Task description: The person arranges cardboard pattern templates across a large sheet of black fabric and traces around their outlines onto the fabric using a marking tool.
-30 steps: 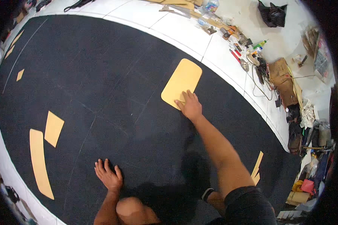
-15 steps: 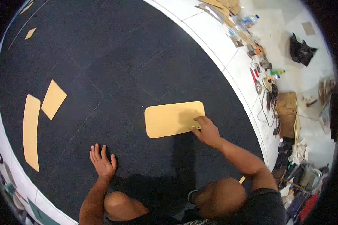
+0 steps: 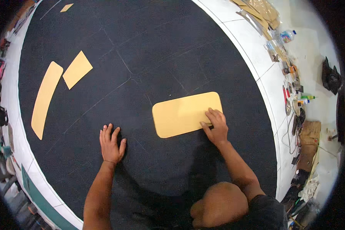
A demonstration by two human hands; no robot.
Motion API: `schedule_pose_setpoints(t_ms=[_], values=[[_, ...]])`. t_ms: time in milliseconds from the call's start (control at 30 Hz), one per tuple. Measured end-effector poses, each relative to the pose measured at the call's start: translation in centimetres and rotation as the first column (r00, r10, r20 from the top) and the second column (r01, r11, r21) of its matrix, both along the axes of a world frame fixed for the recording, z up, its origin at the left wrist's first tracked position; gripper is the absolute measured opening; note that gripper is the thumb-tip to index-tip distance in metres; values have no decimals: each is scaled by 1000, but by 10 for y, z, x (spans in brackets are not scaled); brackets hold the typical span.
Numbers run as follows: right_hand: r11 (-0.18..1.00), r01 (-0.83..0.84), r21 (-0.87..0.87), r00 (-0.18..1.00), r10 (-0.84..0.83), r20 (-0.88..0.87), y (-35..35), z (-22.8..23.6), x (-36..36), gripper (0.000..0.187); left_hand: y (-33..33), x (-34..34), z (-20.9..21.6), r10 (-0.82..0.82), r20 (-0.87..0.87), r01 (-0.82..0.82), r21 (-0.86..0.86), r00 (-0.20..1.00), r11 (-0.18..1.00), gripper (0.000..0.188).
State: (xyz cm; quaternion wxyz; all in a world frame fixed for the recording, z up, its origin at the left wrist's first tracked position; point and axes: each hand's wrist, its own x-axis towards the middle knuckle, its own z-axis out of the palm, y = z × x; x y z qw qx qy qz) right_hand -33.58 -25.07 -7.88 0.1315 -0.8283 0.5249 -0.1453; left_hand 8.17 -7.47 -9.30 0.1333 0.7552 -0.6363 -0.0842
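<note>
A yellow rounded-rectangle template (image 3: 180, 117), thin and flat like card, lies on a large black sheet of cloth (image 3: 161, 165). My right hand (image 3: 217, 128) has hold of its right end, fingers bent on top and thumb at the near edge. To the left, my left hand (image 3: 112, 147) rests on the cloth with its fingers stretched out, holding nothing. Faint pale lines are drawn across the cloth around the template.
A long curved yellow piece (image 3: 46, 100) and a four-sided one (image 3: 78, 70) lie at the left; a small one (image 3: 66, 7) is farther off. White floor tiles (image 3: 253, 57) border the cloth. Tools, a plastic bottle (image 3: 287, 36) and cardboard (image 3: 309, 142) line the right side.
The view has shifted. Against a white speck on the cloth, the template has slid left and a little nearer under my right hand. My left hand stays flat on the cloth.
</note>
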Motion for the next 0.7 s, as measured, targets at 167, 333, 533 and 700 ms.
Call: schedule_pose_setpoints(t_ms=[167, 333, 533, 700], values=[[983, 173, -64, 979, -164, 124, -27, -8, 4, 56, 1, -44, 10, 122, -125, -134, -94, 985, 987, 48], [993, 78, 88, 993, -70, -98, -31, 5, 19, 63, 11, -106, 20, 182, -175, -187, -13, 968, 982, 47], [998, -29, 61, 991, 37, -130, -1, 8, 21, 66, 47, -118, 25, 236, -167, -223, 96, 957, 970, 52], [986, -138, 91, 976, 151, -155, 3, 9, 25, 69, 44, -123, 28, 226, -161, -205, 132, 961, 970, 58]])
